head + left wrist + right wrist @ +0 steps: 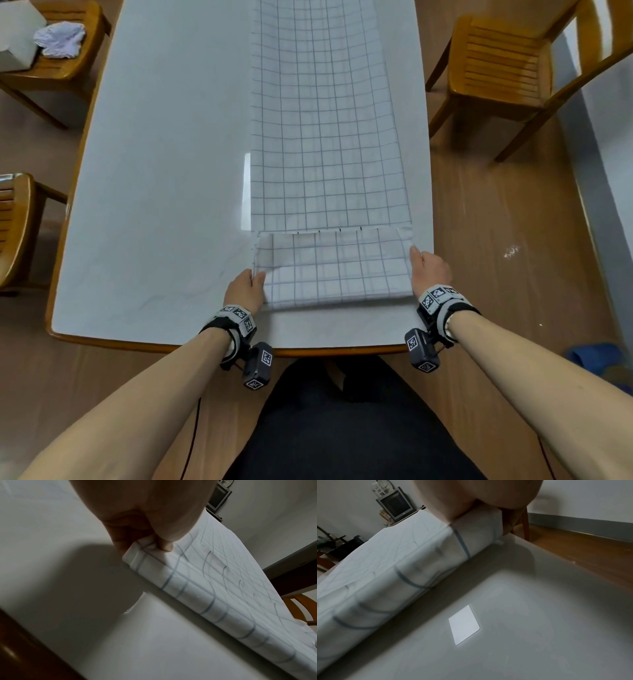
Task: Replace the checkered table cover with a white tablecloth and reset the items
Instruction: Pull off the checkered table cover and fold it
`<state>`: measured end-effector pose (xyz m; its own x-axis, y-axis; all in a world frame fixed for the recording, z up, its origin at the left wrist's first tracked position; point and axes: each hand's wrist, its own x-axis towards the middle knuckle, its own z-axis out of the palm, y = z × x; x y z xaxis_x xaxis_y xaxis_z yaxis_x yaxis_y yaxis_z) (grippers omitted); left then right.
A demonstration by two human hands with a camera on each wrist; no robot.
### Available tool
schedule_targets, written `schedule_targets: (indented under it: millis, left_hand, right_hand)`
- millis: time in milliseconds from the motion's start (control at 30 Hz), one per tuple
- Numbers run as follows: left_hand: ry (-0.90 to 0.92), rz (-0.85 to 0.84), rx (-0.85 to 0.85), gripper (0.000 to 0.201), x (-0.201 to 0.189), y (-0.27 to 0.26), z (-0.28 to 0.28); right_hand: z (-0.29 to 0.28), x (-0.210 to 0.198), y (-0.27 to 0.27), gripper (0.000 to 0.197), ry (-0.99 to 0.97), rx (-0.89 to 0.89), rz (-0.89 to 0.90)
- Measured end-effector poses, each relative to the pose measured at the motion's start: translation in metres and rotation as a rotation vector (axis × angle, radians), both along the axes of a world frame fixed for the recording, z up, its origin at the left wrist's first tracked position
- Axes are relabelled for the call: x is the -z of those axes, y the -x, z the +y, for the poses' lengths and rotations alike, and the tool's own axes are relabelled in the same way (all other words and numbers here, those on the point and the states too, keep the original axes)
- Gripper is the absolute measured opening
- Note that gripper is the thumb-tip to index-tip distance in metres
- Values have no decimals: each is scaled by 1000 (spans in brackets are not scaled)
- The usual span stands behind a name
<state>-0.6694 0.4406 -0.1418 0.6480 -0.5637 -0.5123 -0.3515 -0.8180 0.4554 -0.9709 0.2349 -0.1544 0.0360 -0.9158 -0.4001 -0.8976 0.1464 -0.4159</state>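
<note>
Bare forearms. Each wrist wears a black strap with a white band (239, 317) of black-and-white square markers and a black camera box (257, 365); thin black cables hang below. Dark trousers (342, 428).

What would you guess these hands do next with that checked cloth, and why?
Probably turn the folded end over once more, away from the body: the left hand and right hand grip its two sides, and a long strip of the checkered cover lies unfolded ahead.

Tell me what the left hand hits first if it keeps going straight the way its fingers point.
Nothing solid, probably: the left hand points up the table along the checkered cover's left edge, over bare tabletop. Its height is unclear.
</note>
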Motion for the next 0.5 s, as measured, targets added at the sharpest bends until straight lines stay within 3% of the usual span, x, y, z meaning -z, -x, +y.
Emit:
schedule_targets:
  millis: [267, 400, 500]
  left_hand:
    - [-27, 4, -71, 42, 0, -5, -1]
    - [-34, 76, -175, 27, -16, -5, -2]
    - [114, 81, -185, 52, -30, -7, 2]
  right_hand:
    - [-8, -2, 0, 62, -3, -29, 110]
    - [-7, -10, -2, 44, -24, -29, 87]
    - [-2, -25, -4, 28, -40, 11, -67]
